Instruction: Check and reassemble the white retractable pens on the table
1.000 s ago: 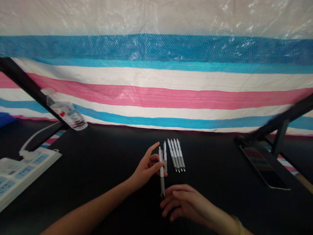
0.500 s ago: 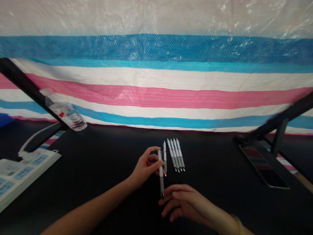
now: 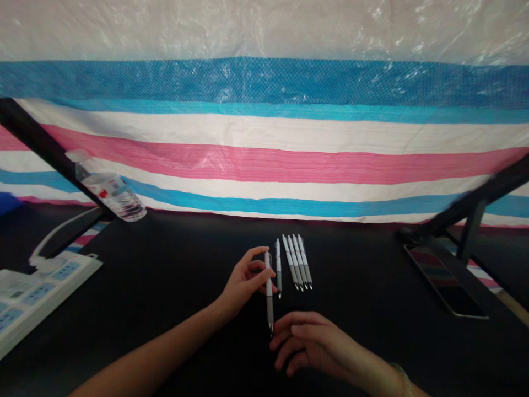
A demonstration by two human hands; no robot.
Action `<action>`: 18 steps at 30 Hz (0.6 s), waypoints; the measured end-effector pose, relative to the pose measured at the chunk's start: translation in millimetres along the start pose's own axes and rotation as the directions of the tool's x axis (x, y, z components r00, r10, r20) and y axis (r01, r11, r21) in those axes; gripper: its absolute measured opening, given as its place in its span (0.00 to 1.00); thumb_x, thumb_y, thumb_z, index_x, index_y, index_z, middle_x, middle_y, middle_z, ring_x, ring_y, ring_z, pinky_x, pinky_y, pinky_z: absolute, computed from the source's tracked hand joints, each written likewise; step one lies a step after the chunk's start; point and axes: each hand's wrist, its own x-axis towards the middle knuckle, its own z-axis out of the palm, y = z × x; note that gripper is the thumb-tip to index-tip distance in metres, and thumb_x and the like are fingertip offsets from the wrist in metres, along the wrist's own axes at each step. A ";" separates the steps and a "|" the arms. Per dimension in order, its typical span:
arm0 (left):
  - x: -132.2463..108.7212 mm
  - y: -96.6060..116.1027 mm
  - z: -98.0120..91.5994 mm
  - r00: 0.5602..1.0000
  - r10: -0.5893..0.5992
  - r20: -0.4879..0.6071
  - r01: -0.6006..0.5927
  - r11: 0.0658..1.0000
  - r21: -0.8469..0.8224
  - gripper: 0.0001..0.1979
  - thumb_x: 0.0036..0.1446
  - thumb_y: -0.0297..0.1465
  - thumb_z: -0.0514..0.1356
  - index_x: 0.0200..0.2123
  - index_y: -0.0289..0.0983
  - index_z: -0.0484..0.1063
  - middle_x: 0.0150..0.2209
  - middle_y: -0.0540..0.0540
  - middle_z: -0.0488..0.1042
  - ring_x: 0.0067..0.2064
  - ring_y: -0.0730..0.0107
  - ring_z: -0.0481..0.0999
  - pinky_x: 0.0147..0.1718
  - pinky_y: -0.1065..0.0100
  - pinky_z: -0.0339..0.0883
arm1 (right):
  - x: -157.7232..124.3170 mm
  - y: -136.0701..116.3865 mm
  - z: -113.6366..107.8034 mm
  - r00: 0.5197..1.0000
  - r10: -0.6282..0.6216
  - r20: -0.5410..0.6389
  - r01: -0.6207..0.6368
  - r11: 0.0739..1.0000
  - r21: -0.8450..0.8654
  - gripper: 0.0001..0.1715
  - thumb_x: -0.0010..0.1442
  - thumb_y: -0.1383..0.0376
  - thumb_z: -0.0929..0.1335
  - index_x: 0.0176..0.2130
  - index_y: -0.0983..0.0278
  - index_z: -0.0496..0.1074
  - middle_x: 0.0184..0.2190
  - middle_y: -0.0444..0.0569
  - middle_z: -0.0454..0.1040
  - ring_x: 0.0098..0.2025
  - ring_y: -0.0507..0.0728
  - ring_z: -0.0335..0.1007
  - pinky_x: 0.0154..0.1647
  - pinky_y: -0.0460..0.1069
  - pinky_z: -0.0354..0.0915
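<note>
My left hand (image 3: pixel 247 281) is closed on a white pen (image 3: pixel 269 295) with a grey grip, pinching its upper half between thumb and fingers. The pen's tip points down toward me. By that tip is my right hand (image 3: pixel 309 342), its fingers apart and slightly curled; whether a fingertip touches the pen I cannot tell. Just right of the held pen, a second pen (image 3: pixel 278 267) of the same kind lies on the black table (image 3: pixel 198 353). Farther right, several matching pens (image 3: pixel 297 262) lie side by side in a slanted row.
At the left edge sits a white power strip (image 3: pixel 49 292) with a plug and cable. A clear plastic bottle (image 3: pixel 111 190) stands tilted near a black bar. A phone (image 3: pixel 446 284) lies at the right. Behind the table hangs a striped plastic sheet (image 3: pixel 264 127).
My left hand has shifted slightly left with its pen, opening a gap to the pen beside it. My right hand has barely moved.
</note>
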 end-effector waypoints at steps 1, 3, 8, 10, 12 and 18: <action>-0.2 0.6 0.2 1.000 0.002 -0.001 -0.002 1.000 0.001 0.30 0.55 0.35 0.70 0.58 0.40 0.63 0.33 0.52 0.76 0.28 0.65 0.83 0.27 0.69 0.76 | 0.0 -0.1 0.3 1.000 0.002 -0.002 -0.002 1.000 0.000 0.16 0.62 0.64 0.73 0.48 0.71 0.78 0.42 0.61 0.81 0.40 0.63 0.82 0.38 0.51 0.73; -0.9 1.7 0.6 1.000 0.007 -0.011 -0.007 1.000 0.003 0.29 0.55 0.35 0.71 0.56 0.40 0.64 0.32 0.52 0.76 0.28 0.65 0.83 0.27 0.68 0.77 | 0.0 -0.4 1.3 1.000 0.007 -0.005 -0.007 1.000 0.002 0.16 0.62 0.64 0.73 0.48 0.71 0.78 0.41 0.61 0.81 0.40 0.63 0.82 0.38 0.51 0.72; -0.9 4.3 1.0 0.998 0.012 -0.061 -0.011 1.000 0.012 0.30 0.54 0.35 0.70 0.58 0.40 0.63 0.33 0.52 0.76 0.28 0.65 0.83 0.29 0.67 0.77 | -0.5 -2.9 4.1 1.000 0.009 -0.016 -0.009 1.000 -0.006 0.18 0.60 0.63 0.73 0.48 0.71 0.78 0.40 0.60 0.81 0.38 0.61 0.82 0.38 0.51 0.72; 1.7 6.8 0.7 0.997 0.026 -0.075 -0.023 0.999 0.039 0.33 0.55 0.36 0.70 0.61 0.41 0.61 0.33 0.52 0.76 0.29 0.65 0.83 0.29 0.66 0.77 | -0.9 -4.1 4.7 1.000 0.012 -0.013 -0.012 1.000 -0.019 0.19 0.60 0.62 0.73 0.47 0.72 0.78 0.39 0.60 0.81 0.38 0.61 0.82 0.37 0.51 0.72; 7.1 10.5 -0.4 0.993 0.066 -0.098 -0.056 0.993 0.100 0.35 0.55 0.36 0.69 0.63 0.41 0.60 0.32 0.52 0.77 0.30 0.66 0.82 0.30 0.67 0.77 | -1.1 -4.9 5.0 1.000 0.014 -0.010 -0.014 0.999 -0.035 0.19 0.60 0.61 0.73 0.47 0.72 0.78 0.39 0.60 0.81 0.38 0.61 0.82 0.37 0.50 0.72; 40.8 15.4 -8.5 0.982 0.188 -0.011 -0.158 0.853 0.498 0.29 0.56 0.33 0.65 0.61 0.38 0.66 0.32 0.50 0.80 0.30 0.67 0.80 0.27 0.70 0.75 | -0.5 -2.4 5.1 1.000 -0.012 0.003 0.012 0.992 -0.129 0.18 0.59 0.59 0.74 0.44 0.71 0.77 0.37 0.56 0.80 0.34 0.58 0.80 0.35 0.50 0.71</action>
